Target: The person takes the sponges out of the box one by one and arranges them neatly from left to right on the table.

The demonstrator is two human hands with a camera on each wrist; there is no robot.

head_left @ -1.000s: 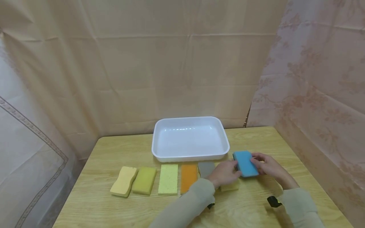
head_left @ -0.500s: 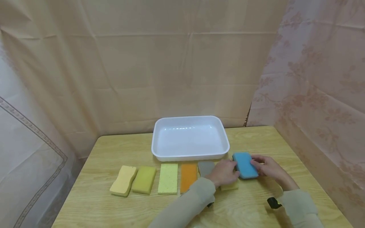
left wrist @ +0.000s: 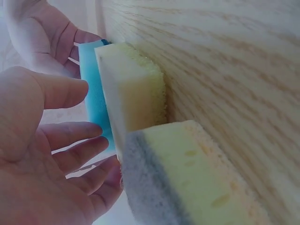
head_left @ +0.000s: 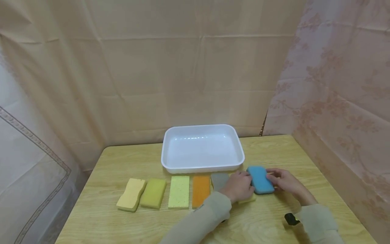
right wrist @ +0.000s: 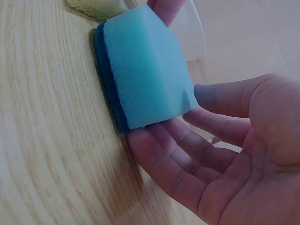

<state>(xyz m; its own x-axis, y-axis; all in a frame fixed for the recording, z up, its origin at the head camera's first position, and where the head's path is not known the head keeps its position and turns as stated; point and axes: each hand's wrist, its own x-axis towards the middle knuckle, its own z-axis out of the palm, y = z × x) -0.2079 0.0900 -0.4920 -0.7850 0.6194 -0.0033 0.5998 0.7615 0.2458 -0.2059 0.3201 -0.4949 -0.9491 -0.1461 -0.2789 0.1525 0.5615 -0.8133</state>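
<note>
A blue sponge [head_left: 260, 180] with a dark scouring layer underneath lies at the right end of a row of sponges. My right hand [head_left: 287, 183] holds its right side, thumb by the upper face and fingers along the side edge in the right wrist view. From the left, my left hand [head_left: 239, 186] reaches over a pale yellow sponge [left wrist: 133, 89] and touches the blue one with extended fingertips. That pale sponge is mostly hidden by the hand in the head view. Beside it sits a grey-topped sponge [head_left: 219, 180], partly covered by the left hand.
A white tray [head_left: 202, 169] stands behind the row. Further left lie an orange sponge [head_left: 201, 191], a speckled light-green sponge [head_left: 178, 192], an olive-yellow sponge [head_left: 153, 193] and a wavy-edged yellow sponge [head_left: 131, 195]. Curtains [head_left: 152, 74] enclose the wooden table [head_left: 122, 230].
The blue sponge has shifted slightly toward me and to the left, and its near edge has come down. Both hands have stayed at its sides; the other sponges keep their places.
</note>
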